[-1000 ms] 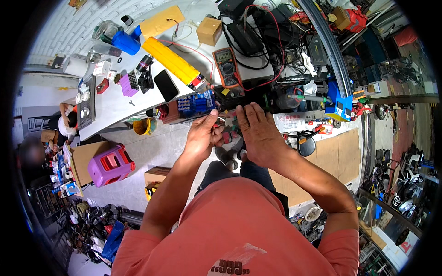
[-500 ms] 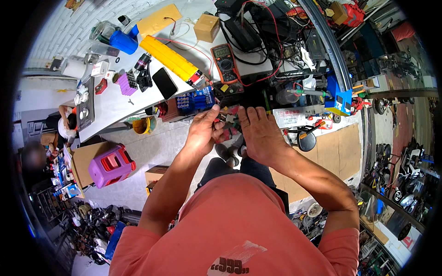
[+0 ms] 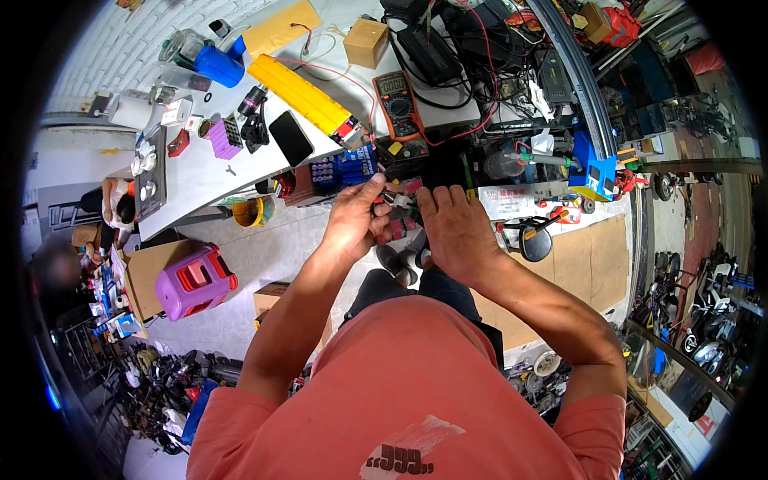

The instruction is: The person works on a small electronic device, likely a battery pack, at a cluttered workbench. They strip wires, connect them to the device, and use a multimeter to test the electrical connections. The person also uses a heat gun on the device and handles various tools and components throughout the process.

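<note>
My left hand (image 3: 352, 218) is closed, thumb and fingers pinched on something small at the front edge of the workbench (image 3: 192, 189). Close beside it, my right hand (image 3: 462, 234) is bent over with its back toward me and its fingers curled down. Between the two hands shows a small pale, metallic piece (image 3: 398, 200) with a dark part; my fingers hide most of it, and its kind is unclear. Just beyond the hands, blue cylindrical cells (image 3: 344, 170) lie in a box. A long yellow pack (image 3: 306, 98) rests on the bench, near an orange-rimmed multimeter (image 3: 398, 104) with a red lead.
A black phone (image 3: 291, 138), a purple cell holder (image 3: 226, 139), a blue cup (image 3: 218, 66) and a cardboard box (image 3: 366, 43) are on the bench. Black power adapters (image 3: 434, 54) and cables crowd the back. On the floor at left stands a purple stool (image 3: 196, 282). Another person (image 3: 120, 210) is far left.
The view has shifted slightly, so the bench things appear a little lower and to the right. Both hands stay together in nearly the same pose; the pale piece between them has tilted slightly.
</note>
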Demonstrator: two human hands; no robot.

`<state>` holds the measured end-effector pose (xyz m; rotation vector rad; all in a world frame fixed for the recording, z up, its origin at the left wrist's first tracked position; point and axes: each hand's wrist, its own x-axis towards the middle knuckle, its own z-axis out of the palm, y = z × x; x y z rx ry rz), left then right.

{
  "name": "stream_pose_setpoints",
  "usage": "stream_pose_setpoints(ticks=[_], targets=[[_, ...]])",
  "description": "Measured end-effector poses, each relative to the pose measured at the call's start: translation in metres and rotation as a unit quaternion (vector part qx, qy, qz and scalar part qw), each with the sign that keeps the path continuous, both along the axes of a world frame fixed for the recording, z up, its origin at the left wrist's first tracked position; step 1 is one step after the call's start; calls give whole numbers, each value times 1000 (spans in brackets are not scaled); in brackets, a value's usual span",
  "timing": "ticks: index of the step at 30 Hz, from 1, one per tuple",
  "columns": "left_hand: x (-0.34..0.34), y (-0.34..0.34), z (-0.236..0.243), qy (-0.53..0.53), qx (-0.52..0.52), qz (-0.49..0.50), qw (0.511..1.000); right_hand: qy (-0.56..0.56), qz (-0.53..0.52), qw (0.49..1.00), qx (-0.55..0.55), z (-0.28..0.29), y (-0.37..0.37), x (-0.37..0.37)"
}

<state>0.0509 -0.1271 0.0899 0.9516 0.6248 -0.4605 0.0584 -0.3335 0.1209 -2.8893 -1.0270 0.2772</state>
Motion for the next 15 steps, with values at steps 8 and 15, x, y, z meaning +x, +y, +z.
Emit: stream_pose_setpoints(ticks=[8,15], targets=[[3,-1,-3,2,-1,-2,1000,-13,15,1000,-5,-1,-3,4],[7,1,-1,19,-26,-14,999,-5,19,999,43,-2,-7,11]])
